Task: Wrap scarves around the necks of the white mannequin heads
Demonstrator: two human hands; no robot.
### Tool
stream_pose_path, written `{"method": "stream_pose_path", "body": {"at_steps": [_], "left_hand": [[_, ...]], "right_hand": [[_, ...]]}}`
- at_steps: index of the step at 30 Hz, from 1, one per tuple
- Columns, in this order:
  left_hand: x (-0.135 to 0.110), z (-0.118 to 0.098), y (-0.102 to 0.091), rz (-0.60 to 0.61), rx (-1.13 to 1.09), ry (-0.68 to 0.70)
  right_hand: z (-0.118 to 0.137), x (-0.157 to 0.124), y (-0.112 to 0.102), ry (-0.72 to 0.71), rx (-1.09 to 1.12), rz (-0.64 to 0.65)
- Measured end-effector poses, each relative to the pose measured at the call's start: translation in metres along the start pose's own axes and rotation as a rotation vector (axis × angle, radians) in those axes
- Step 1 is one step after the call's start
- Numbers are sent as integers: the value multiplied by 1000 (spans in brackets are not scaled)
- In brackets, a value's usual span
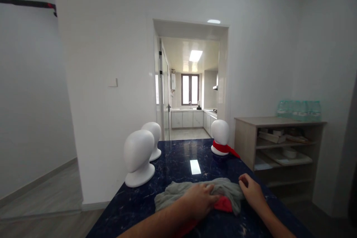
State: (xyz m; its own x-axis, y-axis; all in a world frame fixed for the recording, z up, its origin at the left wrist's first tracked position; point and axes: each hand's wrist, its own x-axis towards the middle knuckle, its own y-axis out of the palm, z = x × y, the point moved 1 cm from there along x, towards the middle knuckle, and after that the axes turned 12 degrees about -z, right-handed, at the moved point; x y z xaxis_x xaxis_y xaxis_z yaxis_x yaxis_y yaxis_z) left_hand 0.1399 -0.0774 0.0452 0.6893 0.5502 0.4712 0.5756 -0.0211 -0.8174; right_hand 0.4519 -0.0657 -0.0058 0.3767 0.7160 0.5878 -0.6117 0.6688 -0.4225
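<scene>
A crumpled grey cloth (175,192) lies on the dark blue marbled table (178,167), with a piece of red cloth (224,204) showing at its near right side. My left hand (199,199) rests on top of the grey cloth, fingers stretched over it and slightly apart, tips close to the red part. At the cloth's right edge, my right hand (251,189) has curled fingers pinching the grey fabric; the exact grip is small to see. More red cloth (186,227) shows under my left forearm.
Two white mannequin heads, a near one (138,156) and a far one (153,137), stand at the table's left edge. Another white mannequin head (220,132) at the far right wears a red scarf (223,146). A wooden shelf unit (245,134) with water bottles (298,111) stands right.
</scene>
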Motion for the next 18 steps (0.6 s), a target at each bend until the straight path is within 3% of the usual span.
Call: {"method": "stream_pose_path", "body": {"at_steps": [4, 7, 11, 15, 18], "left_hand": [[26, 57, 15, -269, 118, -316], [37, 104, 4, -377, 243, -537], [41, 157, -22, -415, 427, -789], [46, 191, -35, -426, 578, -945], [55, 206, -37, -409, 668, -1018]], "right_hand": [[2, -2, 3, -10, -13, 27], [-1, -5, 6, -10, -22, 73], [-2, -2, 11, -74, -82, 178], [9, 33, 29, -174, -199, 339], [20, 79, 50, -204, -326, 272]]}}
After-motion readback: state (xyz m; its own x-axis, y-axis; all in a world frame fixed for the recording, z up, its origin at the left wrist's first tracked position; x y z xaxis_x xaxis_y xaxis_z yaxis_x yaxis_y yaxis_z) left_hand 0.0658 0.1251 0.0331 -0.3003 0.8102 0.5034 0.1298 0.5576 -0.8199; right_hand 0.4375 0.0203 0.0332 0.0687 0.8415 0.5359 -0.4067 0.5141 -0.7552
